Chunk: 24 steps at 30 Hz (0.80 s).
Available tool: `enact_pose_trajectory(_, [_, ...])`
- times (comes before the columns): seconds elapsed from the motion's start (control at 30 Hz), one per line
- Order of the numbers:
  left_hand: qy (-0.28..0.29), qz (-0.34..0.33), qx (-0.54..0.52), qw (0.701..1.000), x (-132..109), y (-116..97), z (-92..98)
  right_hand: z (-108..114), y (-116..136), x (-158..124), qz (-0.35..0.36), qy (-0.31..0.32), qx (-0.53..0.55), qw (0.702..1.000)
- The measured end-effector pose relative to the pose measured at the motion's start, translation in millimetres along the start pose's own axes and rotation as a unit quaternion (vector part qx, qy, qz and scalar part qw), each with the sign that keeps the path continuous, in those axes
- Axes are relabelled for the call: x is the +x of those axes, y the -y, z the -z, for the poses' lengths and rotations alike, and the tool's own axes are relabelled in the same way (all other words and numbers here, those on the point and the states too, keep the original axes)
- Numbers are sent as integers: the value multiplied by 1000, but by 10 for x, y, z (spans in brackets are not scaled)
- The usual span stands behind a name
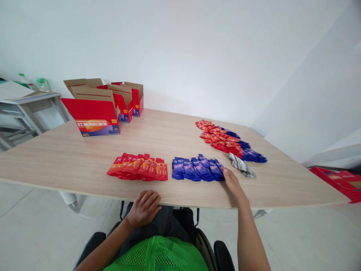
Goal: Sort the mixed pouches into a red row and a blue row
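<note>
A spread pile of red sachets [141, 166] lies near the table's front edge, with a pile of blue sachets [194, 168] just right of it. My right hand [232, 182] touches the right end of the blue pile; whether its fingertips grip a sachet is too small to tell. Below the red pile, my left hand [145, 207] rests at the table's front edge, holding nothing, its fingers loosely bent and slightly apart. A striped grey cloth [241, 165] lies beyond my right hand.
Open red cartons [97, 126] stand at the table's back left. More red sachets [220, 138] and blue sachets [254, 155] lie in rows at the back right. A side desk [36, 97] is at far left, a red box [335, 180] at far right.
</note>
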<state>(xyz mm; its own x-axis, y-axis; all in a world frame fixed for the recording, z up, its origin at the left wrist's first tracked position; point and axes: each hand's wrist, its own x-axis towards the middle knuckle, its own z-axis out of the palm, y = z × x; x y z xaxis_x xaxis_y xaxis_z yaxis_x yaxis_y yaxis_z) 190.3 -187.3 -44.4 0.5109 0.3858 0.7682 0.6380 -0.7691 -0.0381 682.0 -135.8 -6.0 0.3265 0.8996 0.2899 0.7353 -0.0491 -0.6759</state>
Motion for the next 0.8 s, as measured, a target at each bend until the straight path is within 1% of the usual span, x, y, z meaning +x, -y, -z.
enact_pose_trajectory(0.13, [3,-1,1,1000,4,-2,7,15,10,38,31,-16,-39,999])
enact_pose_trajectory(0.27, [3,-2,3,1000,1,-2,11,16,21,79,50,-7,-75,996])
enact_pose_trajectory(0.43, [8,-4,9,1000,-5,4,12,18,36,142,49,-8,-119,992])
enact_pose_trajectory(0.57, [7,-5,6,1000,7,3,24,35,30,152,35,20,-146,988])
enact_pose_trajectory(0.63, [5,-5,4,1000,19,0,33,45,40,149,25,17,-177,984])
enact_pose_trajectory(0.73, [5,-7,5,1000,31,-2,43,40,123,166,35,6,-214,976])
enact_pose_trajectory(0.8, [7,-7,6,1000,31,-1,44,5,239,201,58,34,-214,974])
